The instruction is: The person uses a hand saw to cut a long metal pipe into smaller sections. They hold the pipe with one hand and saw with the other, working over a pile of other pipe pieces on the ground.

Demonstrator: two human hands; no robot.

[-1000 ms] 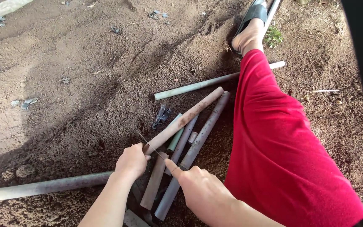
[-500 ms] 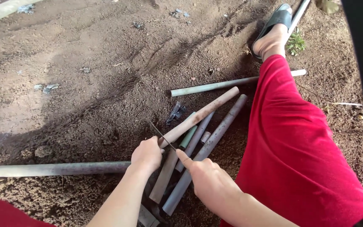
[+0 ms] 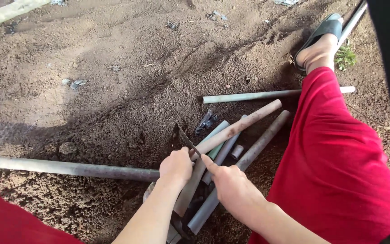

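My left hand (image 3: pixel 176 166) is a closed fist around the near end of a tan pipe (image 3: pixel 240 126) that slants up to the right over a bundle of grey pipes (image 3: pixel 224 151). Just right of it, my right hand (image 3: pixel 232 186) holds a thin dark blade (image 3: pixel 187 139), index finger stretched along it. The blade sticks up and left, crossing the tan pipe's end between the two hands. Both hands nearly touch.
A long grey pipe (image 3: pixel 68 168) lies on the bare dirt to the left, and another pipe (image 3: pixel 253 96) lies farther back. My red-trousered leg (image 3: pixel 339 158) fills the right side, ending in a foot in a dark sandal (image 3: pixel 319 43). Red cloth (image 3: pixel 5 221) shows at bottom left.
Both hands stay at the tan pipe's near end. The blade between them now shows more clearly. The view has shifted a little, so the pipes and foot sit farther right.
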